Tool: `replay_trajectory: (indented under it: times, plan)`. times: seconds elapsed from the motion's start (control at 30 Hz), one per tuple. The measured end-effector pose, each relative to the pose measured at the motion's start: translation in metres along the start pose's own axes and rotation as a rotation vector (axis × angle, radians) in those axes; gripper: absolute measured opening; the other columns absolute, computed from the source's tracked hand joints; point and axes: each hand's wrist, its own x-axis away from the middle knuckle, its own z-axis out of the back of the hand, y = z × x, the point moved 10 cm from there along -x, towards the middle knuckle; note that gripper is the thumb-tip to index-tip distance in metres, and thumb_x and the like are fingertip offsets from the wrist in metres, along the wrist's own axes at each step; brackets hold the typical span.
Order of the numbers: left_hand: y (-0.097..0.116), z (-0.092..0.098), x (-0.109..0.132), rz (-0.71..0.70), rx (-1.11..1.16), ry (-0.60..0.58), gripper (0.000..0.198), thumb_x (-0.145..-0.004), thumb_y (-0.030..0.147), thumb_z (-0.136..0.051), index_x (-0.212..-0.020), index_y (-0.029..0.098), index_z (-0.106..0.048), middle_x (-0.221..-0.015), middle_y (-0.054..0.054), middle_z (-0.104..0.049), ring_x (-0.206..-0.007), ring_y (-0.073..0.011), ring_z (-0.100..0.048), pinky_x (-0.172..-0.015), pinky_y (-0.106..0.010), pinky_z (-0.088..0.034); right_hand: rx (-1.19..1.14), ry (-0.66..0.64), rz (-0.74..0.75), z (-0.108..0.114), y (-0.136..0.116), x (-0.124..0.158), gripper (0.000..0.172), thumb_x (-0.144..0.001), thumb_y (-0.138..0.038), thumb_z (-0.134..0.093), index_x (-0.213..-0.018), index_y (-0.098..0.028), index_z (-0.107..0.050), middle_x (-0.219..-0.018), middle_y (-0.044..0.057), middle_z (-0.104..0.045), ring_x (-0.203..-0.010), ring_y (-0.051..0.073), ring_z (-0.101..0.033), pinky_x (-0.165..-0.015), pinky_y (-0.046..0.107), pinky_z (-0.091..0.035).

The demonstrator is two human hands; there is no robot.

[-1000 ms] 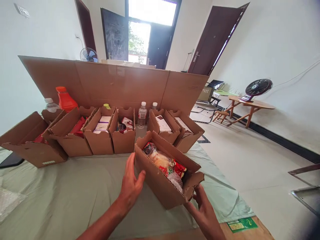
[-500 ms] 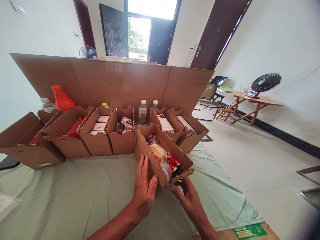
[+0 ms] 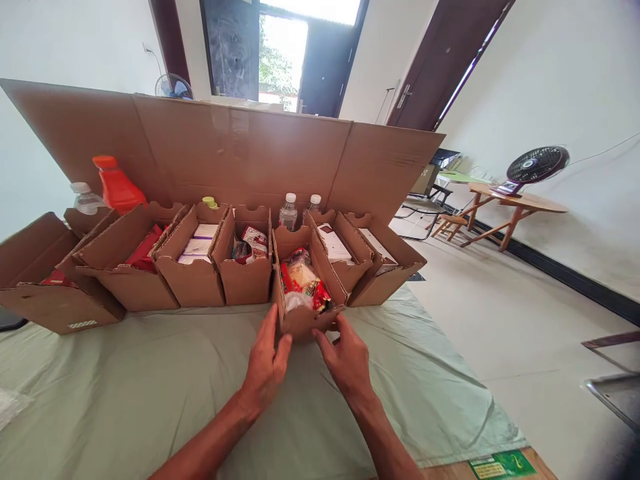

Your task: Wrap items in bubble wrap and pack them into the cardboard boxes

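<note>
A narrow open-topped cardboard box (image 3: 305, 324) stands between two boxes of the row, its near end jutting slightly forward. Inside it lie red and clear plastic food packets (image 3: 303, 277). My left hand (image 3: 265, 367) is against the box's left near corner, the thumb by the front wall. On the near right corner, my right hand (image 3: 346, 360) grips the box with the thumb on its front, and some fingers are hidden behind the cardboard. To the left is a cardboard box (image 3: 247, 283) with dark and red packets; to the right, a cardboard box (image 3: 357, 270) with white cartons.
More cardboard boxes (image 3: 197, 287) line the table under a green cloth (image 3: 150, 380). Behind them stand two clear bottles (image 3: 289, 212), an orange bottle (image 3: 120, 187) and a tall cardboard panel (image 3: 240, 153). A fan (image 3: 537, 163) sits on a wooden table (image 3: 530, 200) at right.
The box with the red packets has moved left and back and turned straighter, into line with its neighbours. Both hands have moved with it, and the view has shifted slightly.
</note>
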Motion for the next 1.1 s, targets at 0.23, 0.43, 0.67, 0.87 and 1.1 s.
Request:
replay_trajectory:
  times: [0.23,0.43,0.67,0.87,1.1]
  plan:
    - [-0.002,0.029,-0.038,0.085,-0.173,0.114,0.048,-0.09,0.033,-0.049,-0.133,0.013,-0.054,-0.116,-0.016,-0.064,-0.102,-0.0277,-0.065,-0.087,-0.047,-0.053,0.141,-0.027,-0.064,-0.024,-0.011,-0.069,0.034,-0.095,-0.039,-0.056,-0.071,-0.019,-0.071,-0.071,0.012,-0.075,-0.071,0.027,-0.072,-0.06,0.029,-0.039]
    - [0.012,-0.004,-0.056,0.005,-0.144,-0.026,0.051,-0.084,0.019,-0.051,-0.135,0.016,-0.054,-0.131,-0.015,-0.06,-0.117,-0.0247,-0.061,-0.088,-0.037,-0.054,0.037,-0.097,0.062,-0.045,-0.036,-0.074,0.02,-0.094,-0.029,-0.056,-0.1,-0.024,-0.075,-0.095,0.005,-0.081,-0.085,0.02,-0.075,-0.07,0.026,-0.047]
    - [0.013,-0.008,-0.064,-0.013,-0.14,-0.088,0.061,-0.08,0.016,-0.052,-0.141,0.012,-0.049,-0.138,-0.018,-0.057,-0.125,-0.0278,-0.057,-0.095,-0.041,-0.052,-0.076,-0.059,0.163,-0.027,-0.055,-0.065,0.026,-0.09,-0.024,-0.054,-0.109,-0.02,-0.073,-0.103,0.008,-0.08,-0.087,0.02,-0.074,-0.079,0.029,-0.054]
    - [0.006,0.011,0.011,-0.046,-0.173,-0.179,0.045,-0.081,0.018,-0.052,-0.125,0.017,-0.063,-0.124,-0.014,-0.067,-0.105,-0.0251,-0.067,-0.085,-0.039,-0.057,-0.055,-0.135,0.317,-0.017,-0.152,-0.063,0.047,-0.097,-0.026,-0.05,-0.144,-0.025,-0.052,-0.093,0.0,-0.078,-0.083,0.017,-0.073,-0.078,0.026,-0.051]
    - [-0.005,0.048,0.099,-0.182,-0.177,-0.253,0.028,-0.086,0.018,-0.054,-0.108,0.018,-0.071,-0.107,-0.011,-0.075,-0.101,-0.0213,-0.072,-0.089,-0.032,-0.059,0.234,-0.24,0.284,-0.043,-0.195,-0.082,0.023,-0.099,-0.024,-0.05,-0.11,-0.023,-0.071,-0.091,0.01,-0.079,-0.086,0.026,-0.074,-0.069,0.028,-0.044]
